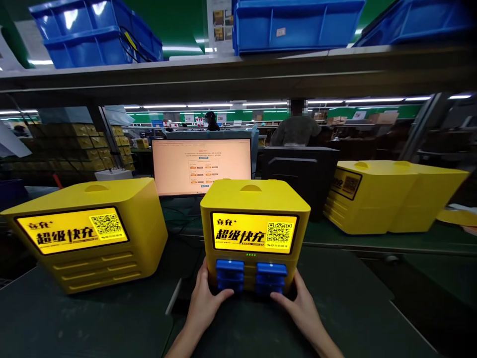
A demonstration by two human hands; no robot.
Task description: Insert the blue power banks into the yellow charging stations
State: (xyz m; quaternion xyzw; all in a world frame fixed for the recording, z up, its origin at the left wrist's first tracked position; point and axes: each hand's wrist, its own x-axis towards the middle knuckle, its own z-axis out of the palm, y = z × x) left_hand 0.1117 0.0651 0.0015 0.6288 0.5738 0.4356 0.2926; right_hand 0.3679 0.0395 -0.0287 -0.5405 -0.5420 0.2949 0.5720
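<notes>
In the middle of the bench stands a yellow power bank station (257,196) with a lit front panel, a QR code and a row of small green lights. Blue power banks (230,273) fill its two lower columns of slots. My left hand (204,298) grips the station's lower left side, thumb in front by the blue stack. On the opposite lower corner, my right hand (298,303) is closed the same way, its thumb below the right stack (271,276). The fingers behind the sides are partly hidden.
A second lit yellow station (149,223) stands at left, with two more yellow stations (372,199) at right. Behind are a monitor (201,159) and a black box (298,174). Blue bins (298,27) sit on an overhead shelf (208,74). A person (296,130) is farther back.
</notes>
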